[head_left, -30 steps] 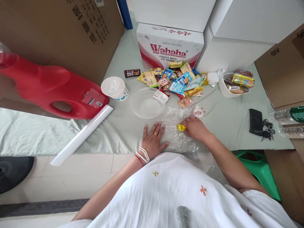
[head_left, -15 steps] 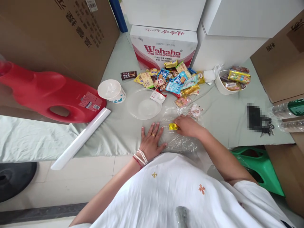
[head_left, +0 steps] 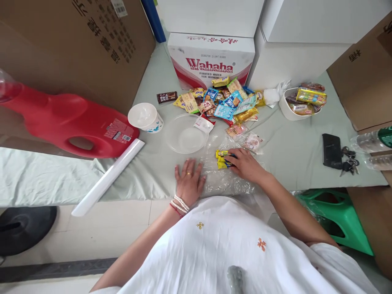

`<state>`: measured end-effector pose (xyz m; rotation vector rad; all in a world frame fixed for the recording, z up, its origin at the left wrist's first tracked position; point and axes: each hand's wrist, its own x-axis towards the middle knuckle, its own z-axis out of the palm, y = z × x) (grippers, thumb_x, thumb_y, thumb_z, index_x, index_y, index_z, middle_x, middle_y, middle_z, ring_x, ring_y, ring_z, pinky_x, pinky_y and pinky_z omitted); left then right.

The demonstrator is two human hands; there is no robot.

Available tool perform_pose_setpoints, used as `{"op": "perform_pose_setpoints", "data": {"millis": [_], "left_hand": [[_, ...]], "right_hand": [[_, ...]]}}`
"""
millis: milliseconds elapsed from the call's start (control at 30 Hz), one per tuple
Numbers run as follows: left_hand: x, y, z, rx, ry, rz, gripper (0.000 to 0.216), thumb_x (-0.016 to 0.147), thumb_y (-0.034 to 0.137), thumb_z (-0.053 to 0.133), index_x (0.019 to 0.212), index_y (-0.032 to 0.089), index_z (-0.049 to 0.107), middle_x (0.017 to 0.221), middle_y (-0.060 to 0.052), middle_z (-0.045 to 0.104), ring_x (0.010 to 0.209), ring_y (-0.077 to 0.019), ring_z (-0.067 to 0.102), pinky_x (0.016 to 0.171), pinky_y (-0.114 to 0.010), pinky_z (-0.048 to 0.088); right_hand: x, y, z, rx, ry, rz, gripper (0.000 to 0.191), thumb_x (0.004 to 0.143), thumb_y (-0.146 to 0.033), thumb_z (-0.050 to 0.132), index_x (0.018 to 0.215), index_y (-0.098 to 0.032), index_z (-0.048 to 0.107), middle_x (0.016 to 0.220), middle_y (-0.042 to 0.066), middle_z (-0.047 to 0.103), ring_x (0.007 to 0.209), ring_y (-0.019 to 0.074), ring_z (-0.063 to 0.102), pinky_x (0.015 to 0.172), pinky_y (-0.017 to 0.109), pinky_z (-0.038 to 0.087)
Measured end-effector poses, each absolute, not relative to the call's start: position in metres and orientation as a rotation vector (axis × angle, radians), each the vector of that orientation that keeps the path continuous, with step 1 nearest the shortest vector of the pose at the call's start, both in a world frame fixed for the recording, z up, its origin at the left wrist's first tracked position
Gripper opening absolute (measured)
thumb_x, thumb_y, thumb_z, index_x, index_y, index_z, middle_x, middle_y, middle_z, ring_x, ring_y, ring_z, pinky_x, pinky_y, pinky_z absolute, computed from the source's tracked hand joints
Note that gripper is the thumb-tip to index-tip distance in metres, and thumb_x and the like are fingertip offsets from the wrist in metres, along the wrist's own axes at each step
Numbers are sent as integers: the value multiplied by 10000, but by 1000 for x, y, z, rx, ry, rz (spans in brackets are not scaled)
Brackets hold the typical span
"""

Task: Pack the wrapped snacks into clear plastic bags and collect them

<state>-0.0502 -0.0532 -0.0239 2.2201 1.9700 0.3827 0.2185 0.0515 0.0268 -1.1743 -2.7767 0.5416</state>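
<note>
My left hand (head_left: 189, 183) lies flat on the cloth with its fingers spread, beside the near left edge of a clear plastic bag (head_left: 235, 183). My right hand (head_left: 247, 164) rests over the bag, its fingers curled around small snacks in yellow wrappers (head_left: 223, 165). Their left ends stick out past my fingertips, and the rest is hidden beneath the hand. Beyond the bag lie two small packets, one pink (head_left: 235, 130) and one whitish (head_left: 253, 141). A clear round lid (head_left: 183, 136) sits past my left hand, with a red and white packet (head_left: 203, 123) on its right rim.
A heap of wrapped snacks (head_left: 226, 102) lies before a Wahaha carton (head_left: 211, 61). To the left are a paper cup (head_left: 146, 118), a red jug (head_left: 70, 122) and a white tube (head_left: 108, 177). A tub of snacks (head_left: 288, 110), a phone (head_left: 332, 151) and keys (head_left: 349, 161) are on the right.
My left hand has slid slightly left, away from the bag. At my right fingertips, more yellow wrappers now show, side by side, where a single bunched yellow piece showed before.
</note>
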Motion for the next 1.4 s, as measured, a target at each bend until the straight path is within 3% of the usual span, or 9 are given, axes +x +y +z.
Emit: {"op": "perform_pose_setpoints", "data": {"millis": [167,300,367,533,833,967,1167,1300,1400], "left_hand": [[-69,-53,-26,2487,1425,363,695,879,101,489,1517,368,556,1563,-59,585,1531,-285,449,1325,-628,112],[-87,-43,-27,2491,1056,323,712,823,185,530,1533,234,535,1627,-115,503,1545,-284,425,1330,-564,195],[-93,-35,-29,2461,1081,346,531,892,234,522,1410,241,640,1590,-113,548,1523,-277,454,1313,-545,246],[-85,-16,-32,2264,1315,480,337,1029,287,400,1101,259,728,1222,-88,772,1213,-225,682,1109,-440,475],[-24,23,-35,1817,2152,646,274,1009,335,423,892,213,639,852,-111,711,922,-304,673,853,-447,502],[-16,28,-37,1691,2255,698,214,939,284,501,1064,182,642,992,-140,712,1045,-329,656,929,-473,497],[-10,28,-34,1565,2196,834,684,871,385,630,1472,110,456,1299,-184,670,1219,-350,611,1045,-497,458],[-3,38,-29,1453,2202,734,871,819,316,690,1587,83,352,1072,-123,746,1124,-343,638,997,-489,451],[-1,45,-28,1461,2152,675,749,819,232,655,1542,149,479,866,-65,725,1027,-324,642,969,-475,435]], "right_hand": [[264,16,32,-999,-2647,767,497,1004,-474,618,1442,-239,598,1495,157,545,1373,301,509,1135,501,455],[297,-21,15,-1063,-2636,825,435,993,-439,643,1382,-246,645,1459,164,585,1360,308,540,1109,523,494],[303,-28,5,-1132,-2565,816,283,1049,-332,529,1235,-242,722,1369,146,650,1271,281,600,1071,504,518],[298,2,10,-1260,-2448,887,356,1081,-333,406,1121,-225,743,1056,107,757,1010,236,676,927,401,552],[274,97,45,-1829,-2635,438,334,1045,-297,435,1076,-195,752,1072,116,744,1028,274,625,770,324,464],[242,118,48,-1707,-2616,197,392,1074,-351,421,1275,-162,701,1206,171,690,1187,334,520,896,386,460],[203,151,26,-1620,-2665,460,655,886,-340,754,1465,-99,563,1372,207,639,1268,372,504,1038,461,425],[199,156,28,-1547,-2696,733,326,909,-184,667,1220,-119,742,1030,121,748,1037,274,629,954,367,449],[202,134,38,-1234,-2812,846,298,969,-126,557,1163,-165,780,1013,83,744,935,204,647,879,293,434]]}}
